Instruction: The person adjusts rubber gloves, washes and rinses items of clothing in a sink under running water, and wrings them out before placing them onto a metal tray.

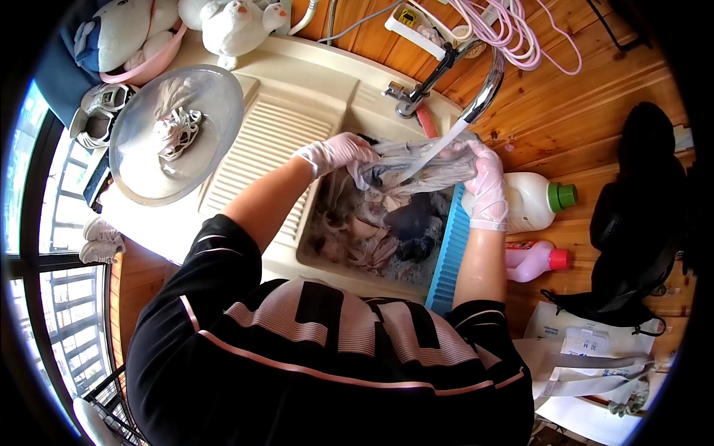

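A wet, light-grey cloth [444,177] is stretching between my left hand [343,153] and my right hand [487,178], bunching at both grips and sagging in loose wrinkles.

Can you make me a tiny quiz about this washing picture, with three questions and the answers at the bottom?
1. What do the left hand and right hand both hold?
A: a toy
B: a grey cloth
C: a shoe
2. True or false: the tap is turned off.
3. Fill in the gap: the white bottle has a ___ cap.

Key:
1. B
2. False; water pours from the tap.
3. green
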### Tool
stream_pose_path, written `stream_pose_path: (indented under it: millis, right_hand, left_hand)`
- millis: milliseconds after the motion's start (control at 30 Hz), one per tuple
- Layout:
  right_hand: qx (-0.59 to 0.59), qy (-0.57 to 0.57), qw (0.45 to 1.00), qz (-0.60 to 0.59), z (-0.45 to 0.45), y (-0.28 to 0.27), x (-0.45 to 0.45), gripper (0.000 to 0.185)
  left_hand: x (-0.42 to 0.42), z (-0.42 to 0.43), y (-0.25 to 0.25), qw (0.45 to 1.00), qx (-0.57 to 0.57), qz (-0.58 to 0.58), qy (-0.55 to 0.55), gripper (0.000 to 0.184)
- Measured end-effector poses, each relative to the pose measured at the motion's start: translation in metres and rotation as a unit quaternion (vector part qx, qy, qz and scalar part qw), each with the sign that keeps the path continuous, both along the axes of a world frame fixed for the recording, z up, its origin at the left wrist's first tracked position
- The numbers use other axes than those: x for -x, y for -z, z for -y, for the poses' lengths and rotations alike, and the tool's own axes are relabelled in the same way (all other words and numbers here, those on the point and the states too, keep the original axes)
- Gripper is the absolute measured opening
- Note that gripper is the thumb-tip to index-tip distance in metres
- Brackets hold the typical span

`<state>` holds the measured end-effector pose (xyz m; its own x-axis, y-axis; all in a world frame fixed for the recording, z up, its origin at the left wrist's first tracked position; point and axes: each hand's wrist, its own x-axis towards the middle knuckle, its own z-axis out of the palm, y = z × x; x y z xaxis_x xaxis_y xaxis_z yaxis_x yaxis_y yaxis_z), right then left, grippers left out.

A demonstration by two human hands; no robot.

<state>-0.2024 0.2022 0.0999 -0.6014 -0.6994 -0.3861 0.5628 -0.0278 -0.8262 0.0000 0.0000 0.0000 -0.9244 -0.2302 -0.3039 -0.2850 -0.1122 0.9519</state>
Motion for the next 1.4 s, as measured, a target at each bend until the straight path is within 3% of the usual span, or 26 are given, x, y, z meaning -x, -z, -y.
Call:
stream_pose_path:
  millis: [67, 133, 200, 267, 333, 367, 433, 533, 633, 700, 767, 833, 900, 933, 1000, 1033, 1067, 1100, 1133, 1167, 1200, 1233, 1267, 1333, 1367, 1400]
  right_hand:
    - [-0.059, 0.031, 0.996, -0.059, -0.002, -0.010, -0.013, 0.029]
    - [-0.079, -0.003, 0.987, -0.140, -0.003, 0.008, -0.001, 0.031]
    - [-0.104, -0.074, 0.964, -0.232, -0.003, 0.030, 0.012, 0.044]
    - [-0.119, -0.161, 0.875, -0.442, 0.004, 0.026, -0.010, 0.055]
    - [-0.098, -0.241, 0.826, -0.499, 0.011, 0.037, -0.045, 0.061]
    - [-0.070, -0.278, 0.837, -0.466, 0.015, 0.045, -0.061, 0.063]
    - [-0.259, -0.415, 0.768, -0.413, 0.022, 0.054, -0.086, 0.052]
    - [-0.163, -0.307, 0.856, -0.383, 0.015, 0.150, -0.090, 0.037]
    - [-0.044, -0.127, 0.977, -0.164, -0.007, 0.139, -0.093, 0.031]
    - [0.071, -0.061, 0.990, 0.106, -0.012, 0.108, -0.081, 0.024]
    - [0.233, -0.165, 0.942, 0.175, -0.028, 0.146, -0.027, 0.016]
    - [0.157, 0.004, 0.981, 0.110, -0.007, 0.121, -0.042, 0.010]
    - [0.100, 0.133, 0.985, 0.034, 0.020, 0.092, -0.068, 0.006]
    - [0.060, 0.110, 0.991, -0.048, 0.022, 0.086, -0.076, 0.010]
    - [0.013, 0.089, 0.984, -0.153, 0.026, 0.079, -0.096, 0.020]
    - [0.002, 0.074, 0.980, -0.186, 0.026, 0.079, -0.104, 0.027]
    - [-0.009, 0.061, 0.974, -0.220, 0.027, 0.079, -0.112, 0.035]
    - [0.020, 0.089, 0.955, -0.283, 0.034, 0.074, -0.129, 0.038]
    - [-0.034, 0.078, 0.903, -0.422, 0.034, 0.081, -0.130, 0.049]
    - [-0.085, 0.082, 0.888, -0.444, 0.031, 0.099, -0.131, 0.047]
    - [-0.153, 0.029, 0.846, -0.510, 0.030, 0.099, -0.127, 0.043]
    - [-0.221, -0.023, 0.791, -0.570, 0.029, 0.099, -0.122, 0.041]
    - [-0.213, 0.059, 0.753, -0.619, 0.034, 0.107, -0.122, 0.039]
    - [-0.272, -0.003, 0.839, -0.471, 0.042, 0.089, -0.104, 0.037]
    - [-0.271, 0.015, 0.855, -0.442, 0.042, 0.092, -0.092, 0.039]
    - [-0.309, 0.023, 0.833, -0.459, 0.049, 0.099, -0.080, 0.030]
  left_hand:
    - [-0.014, 0.001, -0.009, 0.959, -0.268, -0.058, -0.069, 0.012]
    - [-0.003, -0.005, -0.005, 0.915, -0.370, -0.083, -0.136, 0.015]
    - [0.006, -0.002, -0.018, 0.899, -0.412, -0.045, -0.143, 0.019]
    - [0.004, -0.012, -0.049, 0.885, -0.451, -0.066, -0.099, 0.024]
    - [0.012, -0.015, -0.051, 0.898, -0.430, -0.066, -0.069, 0.027]
    - [0.022, -0.019, -0.055, 0.880, -0.462, -0.062, -0.086, 0.027]
    - [0.032, -0.022, -0.056, 0.842, -0.528, -0.113, -0.021, 0.028]
    - [0.040, -0.021, -0.069, 0.871, -0.485, -0.079, -0.011, 0.027]
    - [0.031, -0.003, -0.073, 0.916, -0.383, -0.017, -0.116, 0.023]
    - [0.027, 0.028, -0.034, 0.898, -0.428, -0.041, -0.098, 0.020]
    - [0.024, 0.013, -0.030, 0.902, -0.347, 0.074, -0.246, 0.016]
    - [0.035, 0.010, 0.039, 0.952, -0.238, 0.099, -0.166, 0.025]
    - [0.028, -0.023, 0.034, 0.927, -0.298, 0.115, -0.194, 0.054]
    - [0.025, -0.040, 0.032, 0.913, -0.327, 0.123, -0.209, 0.069]
    - [0.022, -0.069, -0.012, 0.807, -0.514, 0.142, -0.254, 0.067]
    - [0.020, -0.074, -0.014, 0.815, -0.542, 0.067, -0.195, 0.065]
    - [0.048, -0.072, 0.045, 0.768, -0.618, 0.023, -0.163, 0.054]
    - [0.039, -0.079, 0.016, 0.807, -0.545, 0.055, -0.220, 0.048]
    - [0.059, -0.079, 0.058, 0.779, -0.600, -0.027, -0.181, 0.046]
    - [0.077, -0.078, 0.098, 0.743, -0.646, -0.109, -0.140, 0.045]
    - [0.060, -0.084, 0.064, 0.685, -0.719, -0.082, -0.088, 0.039]
    - [0.056, -0.090, 0.051, 0.689, -0.713, -0.105, -0.075, 0.034]
    - [0.053, -0.096, 0.040, 0.726, -0.668, -0.132, -0.100, 0.030]
    - [0.046, -0.109, 0.012, 0.826, -0.511, -0.088, -0.222, 0.023]
    - [0.065, -0.110, 0.047, 0.886, -0.367, 0.074, -0.275, 0.022]
    - [0.081, -0.108, 0.082, 0.871, -0.402, 0.084, -0.270, 0.026]
